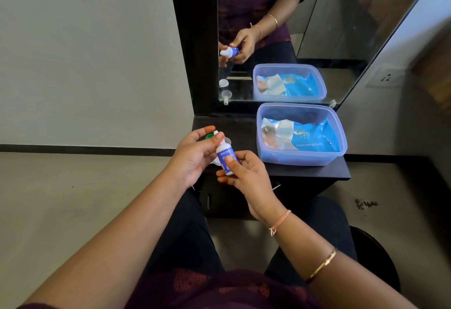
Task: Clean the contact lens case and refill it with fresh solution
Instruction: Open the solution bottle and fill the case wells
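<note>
A small white solution bottle (225,156) with a blue label is held tilted above the near left corner of the black shelf (305,172). My right hand (246,177) grips its lower body with thumb on the label. My left hand (195,155) pinches the bottle's white tip between thumb and forefinger. Behind my left hand parts of the contact lens case show: a green cap (209,137) and a clear well (228,140). The rest of the case is hidden by my hands.
A blue-tinted plastic tub (339,135) holding a blue wet-wipes pack (314,138) stands on the shelf's right half. A mirror (341,28) rises behind the shelf, reflecting hands, tub and case. A wall socket (386,78) is at right. My lap is below.
</note>
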